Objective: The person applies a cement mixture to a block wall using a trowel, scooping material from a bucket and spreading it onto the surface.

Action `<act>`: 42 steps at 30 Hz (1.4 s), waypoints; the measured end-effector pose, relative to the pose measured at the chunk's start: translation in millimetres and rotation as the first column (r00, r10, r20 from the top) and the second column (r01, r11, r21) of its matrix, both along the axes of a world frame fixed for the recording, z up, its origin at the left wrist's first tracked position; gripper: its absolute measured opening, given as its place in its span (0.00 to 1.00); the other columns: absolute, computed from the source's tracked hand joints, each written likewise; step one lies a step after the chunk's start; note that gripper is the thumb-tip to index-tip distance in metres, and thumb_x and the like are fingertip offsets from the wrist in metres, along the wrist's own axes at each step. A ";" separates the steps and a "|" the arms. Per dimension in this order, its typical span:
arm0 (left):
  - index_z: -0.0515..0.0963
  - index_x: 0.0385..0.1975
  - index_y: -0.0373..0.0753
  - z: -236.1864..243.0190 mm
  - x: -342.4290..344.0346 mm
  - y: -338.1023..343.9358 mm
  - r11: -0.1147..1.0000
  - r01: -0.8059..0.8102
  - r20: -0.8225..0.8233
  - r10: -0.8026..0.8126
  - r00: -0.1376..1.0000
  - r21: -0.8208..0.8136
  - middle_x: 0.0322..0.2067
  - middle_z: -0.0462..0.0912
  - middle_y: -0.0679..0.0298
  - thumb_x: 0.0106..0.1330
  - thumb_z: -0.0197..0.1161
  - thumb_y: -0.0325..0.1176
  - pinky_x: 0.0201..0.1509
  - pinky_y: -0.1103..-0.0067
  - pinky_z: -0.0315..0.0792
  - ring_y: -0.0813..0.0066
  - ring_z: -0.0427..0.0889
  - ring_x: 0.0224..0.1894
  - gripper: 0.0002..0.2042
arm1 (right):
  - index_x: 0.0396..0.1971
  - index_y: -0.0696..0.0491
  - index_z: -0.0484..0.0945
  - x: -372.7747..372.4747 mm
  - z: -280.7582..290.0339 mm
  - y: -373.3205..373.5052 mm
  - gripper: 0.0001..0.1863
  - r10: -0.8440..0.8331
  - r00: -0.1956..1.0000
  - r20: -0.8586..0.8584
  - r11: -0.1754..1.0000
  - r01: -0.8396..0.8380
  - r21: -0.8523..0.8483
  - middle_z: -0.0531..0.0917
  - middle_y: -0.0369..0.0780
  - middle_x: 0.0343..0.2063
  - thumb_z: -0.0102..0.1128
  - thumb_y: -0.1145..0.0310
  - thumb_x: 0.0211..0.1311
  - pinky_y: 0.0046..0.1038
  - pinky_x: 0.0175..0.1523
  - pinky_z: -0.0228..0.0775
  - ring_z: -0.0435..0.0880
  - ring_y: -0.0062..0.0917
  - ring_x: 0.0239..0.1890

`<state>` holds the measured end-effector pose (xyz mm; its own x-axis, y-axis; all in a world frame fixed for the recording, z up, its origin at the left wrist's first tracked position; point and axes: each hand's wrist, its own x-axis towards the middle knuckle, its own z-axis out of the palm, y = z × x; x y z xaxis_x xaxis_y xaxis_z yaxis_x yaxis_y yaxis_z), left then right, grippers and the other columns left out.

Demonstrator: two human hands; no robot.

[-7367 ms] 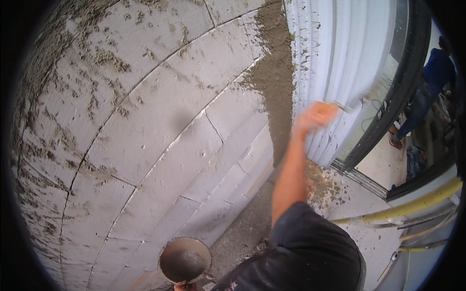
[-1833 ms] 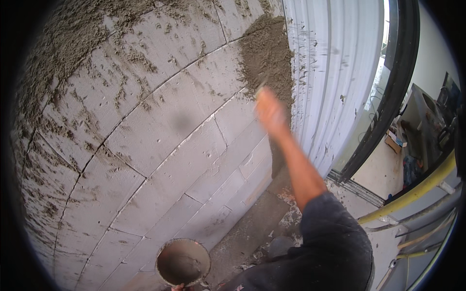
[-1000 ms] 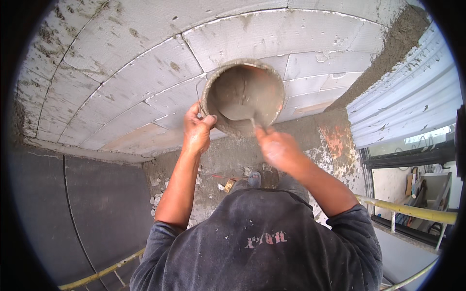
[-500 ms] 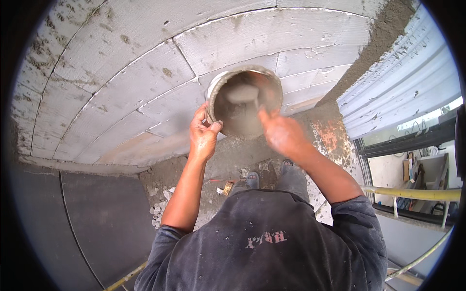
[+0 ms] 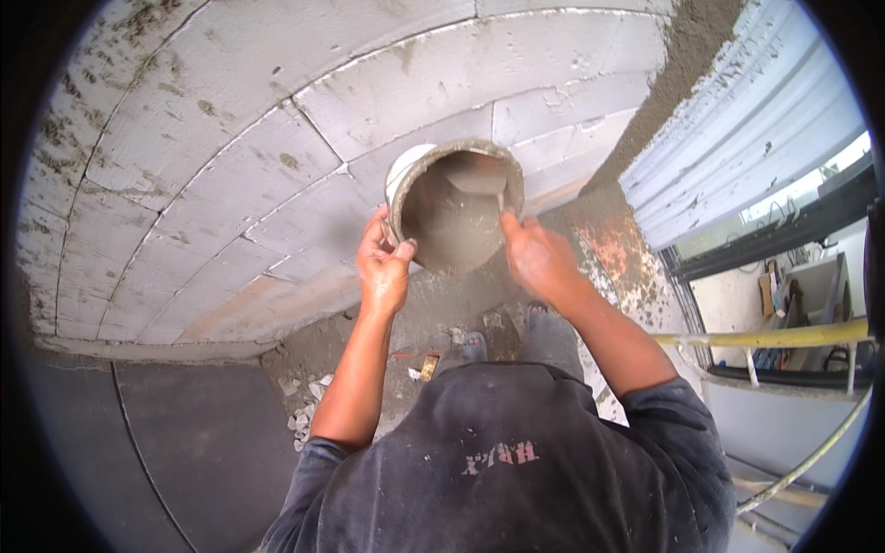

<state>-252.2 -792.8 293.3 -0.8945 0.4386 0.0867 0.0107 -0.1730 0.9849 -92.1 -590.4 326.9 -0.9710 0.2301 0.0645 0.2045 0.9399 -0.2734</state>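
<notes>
A round bucket [image 5: 398, 181], white outside and coated with grey mortar on its rim and inner wall, is tilted so that its mouth faces me. My left hand [image 5: 383, 265] grips its left edge, thumb over the rim and fingers on the outside. Closed around a handle at the right rim is my right hand [image 5: 538, 254]. From that handle a mortar-covered trowel [image 5: 477, 179] reaches into the bucket, its flat blade near the upper inner wall. Wet grey mortar [image 5: 454, 241] lines the inside below the blade.
Ahead stands a wall of pale blocks [image 5: 387, 101], with a mortar strip [image 5: 680, 83] along its right end. White corrugated sheeting [image 5: 737, 138] adjoins it. A yellow rail [image 5: 784, 335] crosses at right. Rubble [image 5: 302, 419] lies on the floor left of my feet.
The trowel blade has shifted right and tilted within the bucket, my right hand moving slightly down with it. The bucket sits a little further left and lower in view, still held by my left hand.
</notes>
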 end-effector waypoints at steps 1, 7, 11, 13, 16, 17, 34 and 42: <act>0.76 0.55 0.27 -4.2 -0.5 4.9 1.000 -0.002 -0.066 0.002 0.998 -0.012 0.67 0.66 0.53 0.56 0.58 0.16 0.67 0.70 0.67 0.66 0.71 0.65 0.23 | 0.58 0.59 0.73 -1.7 1.2 -5.2 0.23 -0.062 0.997 0.053 0.998 0.064 -0.029 0.84 0.57 0.31 0.50 0.73 0.62 0.49 0.40 0.79 0.87 0.48 0.35; 0.72 0.34 0.33 -11.9 12.4 4.6 0.999 -0.020 0.047 0.022 0.999 -0.044 0.65 0.68 0.48 0.56 0.60 0.17 0.68 0.72 0.63 0.63 0.67 0.68 0.08 | 0.51 0.58 0.77 3.7 -20.6 4.5 0.18 -0.033 0.999 0.019 0.992 0.035 -0.119 0.85 0.51 0.31 0.52 0.71 0.61 0.46 0.44 0.78 0.87 0.44 0.38; 0.76 0.45 0.33 -21.6 8.7 23.1 0.998 -0.054 -0.206 0.045 0.977 -0.038 0.59 0.74 0.58 0.56 0.58 0.16 0.63 0.75 0.67 0.71 0.74 0.60 0.16 | 0.50 0.60 0.74 8.5 -48.6 41.1 0.15 0.104 0.982 -0.159 0.994 -0.109 -0.020 0.84 0.55 0.31 0.50 0.70 0.66 0.46 0.41 0.78 0.86 0.47 0.33; 0.75 0.41 0.35 -30.3 5.2 16.4 0.998 -0.060 -0.215 0.056 0.975 -0.012 0.61 0.73 0.59 0.56 0.58 0.16 0.63 0.75 0.67 0.70 0.73 0.61 0.13 | 0.54 0.60 0.71 -2.0 -15.6 40.7 0.17 0.015 0.995 0.094 0.839 0.039 -0.543 0.83 0.53 0.30 0.49 0.69 0.70 0.42 0.34 0.77 0.84 0.41 0.28; 0.69 0.30 0.38 -27.0 14.7 6.0 1.000 0.021 -0.168 -0.022 0.986 -0.007 0.66 0.68 0.52 0.55 0.60 0.17 0.64 0.73 0.66 0.65 0.69 0.66 0.09 | 0.63 0.59 0.66 14.1 -20.6 59.6 0.22 0.104 0.891 0.442 0.108 0.432 -0.896 0.79 0.45 0.27 0.48 0.65 0.75 0.30 0.22 0.70 0.77 0.25 0.21; 0.65 0.24 0.39 -19.8 19.0 0.6 0.996 0.081 -0.185 -0.084 0.979 -0.027 0.68 0.64 0.46 0.54 0.62 0.17 0.65 0.72 0.65 0.61 0.66 0.69 0.11 | 0.67 0.59 0.63 23.2 -36.5 67.2 0.25 0.196 0.874 0.445 -0.224 0.482 -0.847 0.77 0.41 0.27 0.47 0.63 0.77 0.24 0.18 0.65 0.73 0.18 0.19; 0.74 0.34 0.42 -11.7 26.8 25.3 0.981 0.042 0.311 -0.101 0.945 0.189 0.34 0.80 0.72 0.57 0.60 0.16 0.32 0.85 0.70 0.85 0.76 0.31 0.10 | 0.66 0.60 0.63 73.9 -103.9 25.5 0.24 -0.052 0.998 0.022 -0.849 -0.033 -0.527 0.74 0.41 0.29 0.43 0.60 0.79 0.18 0.15 0.66 0.69 0.15 0.15; 0.69 0.28 0.46 -42.1 17.6 41.3 0.974 0.166 0.347 -0.211 0.914 0.155 0.31 0.79 0.70 0.59 0.60 0.16 0.37 0.75 0.74 0.77 0.78 0.33 0.13 | 0.63 0.61 0.67 100.3 -113.4 24.5 0.22 -0.186 0.982 0.040 -0.846 -0.139 -0.515 0.76 0.41 0.29 0.42 0.62 0.79 0.19 0.15 0.66 0.69 0.15 0.14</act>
